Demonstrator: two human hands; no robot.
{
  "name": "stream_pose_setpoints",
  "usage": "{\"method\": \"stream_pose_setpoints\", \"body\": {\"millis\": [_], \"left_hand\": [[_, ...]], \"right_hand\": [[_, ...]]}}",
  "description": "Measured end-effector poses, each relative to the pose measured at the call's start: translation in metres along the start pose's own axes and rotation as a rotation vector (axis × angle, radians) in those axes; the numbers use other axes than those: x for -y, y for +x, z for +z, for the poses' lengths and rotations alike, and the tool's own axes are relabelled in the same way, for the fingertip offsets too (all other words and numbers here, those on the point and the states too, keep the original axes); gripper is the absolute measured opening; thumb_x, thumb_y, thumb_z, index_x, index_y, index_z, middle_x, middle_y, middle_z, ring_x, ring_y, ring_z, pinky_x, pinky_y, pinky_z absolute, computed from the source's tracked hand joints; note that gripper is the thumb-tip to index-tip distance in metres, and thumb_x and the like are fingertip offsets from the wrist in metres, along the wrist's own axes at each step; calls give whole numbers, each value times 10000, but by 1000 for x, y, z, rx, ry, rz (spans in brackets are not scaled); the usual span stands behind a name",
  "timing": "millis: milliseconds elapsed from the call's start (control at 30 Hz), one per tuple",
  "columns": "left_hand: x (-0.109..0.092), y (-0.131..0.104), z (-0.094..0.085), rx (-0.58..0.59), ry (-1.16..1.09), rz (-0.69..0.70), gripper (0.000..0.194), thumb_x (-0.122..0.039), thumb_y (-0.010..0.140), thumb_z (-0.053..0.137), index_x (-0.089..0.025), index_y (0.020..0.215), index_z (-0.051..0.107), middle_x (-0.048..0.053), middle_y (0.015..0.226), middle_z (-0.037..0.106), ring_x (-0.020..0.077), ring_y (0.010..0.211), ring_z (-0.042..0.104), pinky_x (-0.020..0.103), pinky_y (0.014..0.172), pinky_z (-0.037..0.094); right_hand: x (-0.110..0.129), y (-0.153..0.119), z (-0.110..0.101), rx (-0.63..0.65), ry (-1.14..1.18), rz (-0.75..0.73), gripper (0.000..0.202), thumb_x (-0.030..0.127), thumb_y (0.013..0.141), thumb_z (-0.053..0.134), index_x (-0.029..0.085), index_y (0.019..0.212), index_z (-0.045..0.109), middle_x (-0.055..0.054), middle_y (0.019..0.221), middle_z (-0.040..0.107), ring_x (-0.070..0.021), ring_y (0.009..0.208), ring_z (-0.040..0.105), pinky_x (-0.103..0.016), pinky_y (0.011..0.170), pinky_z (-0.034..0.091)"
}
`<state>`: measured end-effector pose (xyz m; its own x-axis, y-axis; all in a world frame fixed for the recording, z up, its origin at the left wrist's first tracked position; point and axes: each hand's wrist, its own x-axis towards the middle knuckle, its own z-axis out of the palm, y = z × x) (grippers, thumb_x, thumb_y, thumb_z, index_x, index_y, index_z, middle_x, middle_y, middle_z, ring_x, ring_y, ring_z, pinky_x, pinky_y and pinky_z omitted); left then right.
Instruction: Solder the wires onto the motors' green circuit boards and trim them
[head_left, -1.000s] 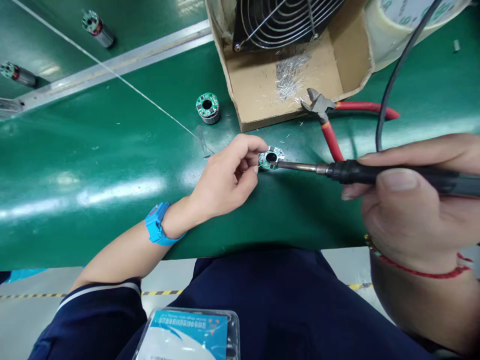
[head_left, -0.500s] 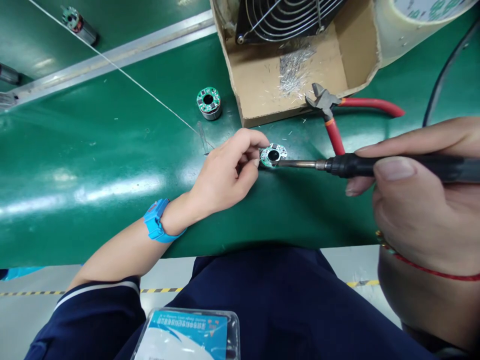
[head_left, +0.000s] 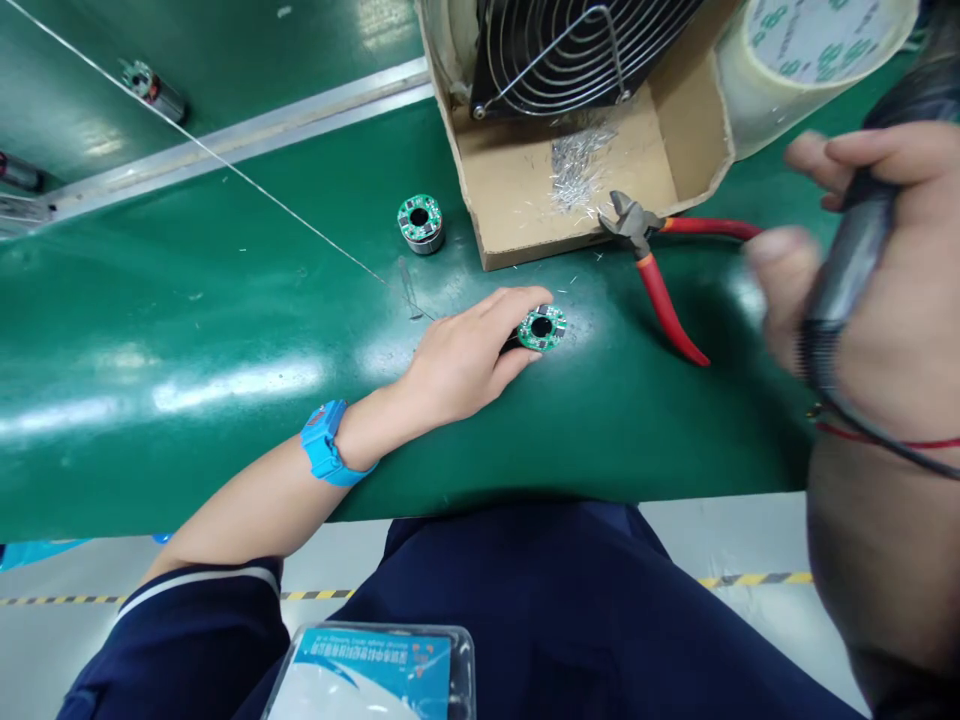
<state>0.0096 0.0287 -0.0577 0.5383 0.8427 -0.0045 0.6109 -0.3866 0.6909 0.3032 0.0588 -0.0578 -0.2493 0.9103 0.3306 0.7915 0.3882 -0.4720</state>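
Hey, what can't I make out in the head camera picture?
Head view:
Iron: tip cut off by upper right edge.
Right hand: thumb blurred.
Held circuit board: part beneath hidden by left hand and board.
Fan: top cut off by top edge.
Badge: fine print too small.

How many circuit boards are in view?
3 green circuit boards: one in the left hand, one atop the upright cylinder near the cardboard box, one on a cylinder at upper left. The cylinder cut off at the left edge could bear another.
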Motion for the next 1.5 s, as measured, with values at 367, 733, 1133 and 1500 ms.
{"method": "stream_pose_setpoints", "body": {"millis": [367,733,1133,1500], "left_hand": [[-8,-3,-5,-142,-171,10,333,-330,890,729,-197,1130,540,39,1149,686,182,1075,665,301,889,528],[-7,-6,-5,-183,-71,66,349,-354,873,741,-217,1136,556,28,1045,666,168,924,663,279,735,531],[2,-5,-27,-438,2,151,355,-438,901,700,-216,1161,606,48,1068,690,178,986,660,286,780,537],[122,85,-134,-687,187,-420,322,-250,927,625,-138,1227,644,104,1260,698,208,1160,636,290,1020,466]], "right_hand": [[8,-29,10,28,-200,-15,428,348,768,559,195,1168,575,-89,1015,661,-229,903,650,-407,761,562],[36,-27,-10,158,-281,-395,369,399,909,520,189,1213,531,-116,962,657,-244,781,512,-386,674,440],[43,-8,12,-108,-574,-59,458,513,887,547,148,1150,633,-90,844,655,-259,777,603,-354,630,420],[37,16,21,-174,-222,42,474,528,868,543,190,1183,651,-112,867,714,-332,812,691,-491,738,570]]}}
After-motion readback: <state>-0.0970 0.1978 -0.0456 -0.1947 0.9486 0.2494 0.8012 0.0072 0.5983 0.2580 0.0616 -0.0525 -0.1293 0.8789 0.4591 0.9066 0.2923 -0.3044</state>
